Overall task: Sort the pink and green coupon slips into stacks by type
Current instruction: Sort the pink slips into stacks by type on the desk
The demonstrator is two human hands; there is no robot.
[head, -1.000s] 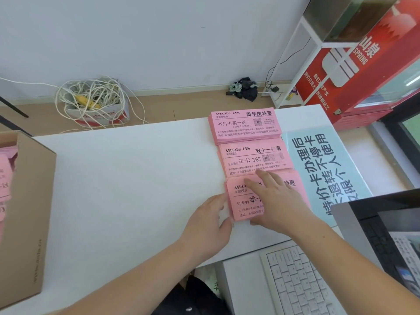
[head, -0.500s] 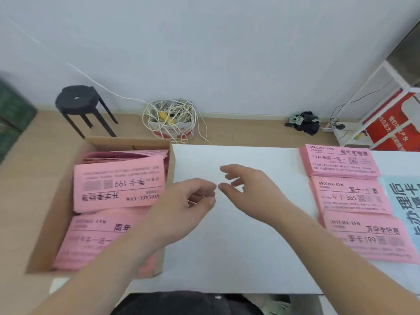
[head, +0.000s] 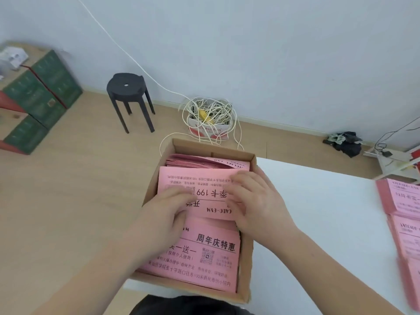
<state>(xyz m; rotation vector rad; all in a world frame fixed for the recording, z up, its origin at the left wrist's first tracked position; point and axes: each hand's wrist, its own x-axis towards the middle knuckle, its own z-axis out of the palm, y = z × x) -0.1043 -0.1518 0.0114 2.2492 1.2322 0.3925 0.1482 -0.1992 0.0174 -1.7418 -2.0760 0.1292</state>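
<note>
as we lean over the cardboard box (head: pixel 247 258) at the left edge of the white table (head: pixel 318 223), both hands are down on the top pink slip (head: pixel 204 180), which lies upside down to us and reads 199. the left hand (head: pixel 163 221) rests on its left part with fingers (head: pixel 181 197) together and fairly flat. the right hand (head: pixel 261 205) covers its right part with fingers (head: pixel 241 178) bent over the paper, and we cannot tell whether either thumb is underneath. nearer us lies another pink slip (head: pixel 211 264) with a different print, and more pink paper fans out at the box's far end. the sorted pink stacks (head: pixel 404 214) sit blurred at the table's right edge; no green slips show. to pick well, we judge it best to slide the top sheet until an edge lifts, pinch one type only, check nothing clings beneath, and turn it to match its stack.
</note>
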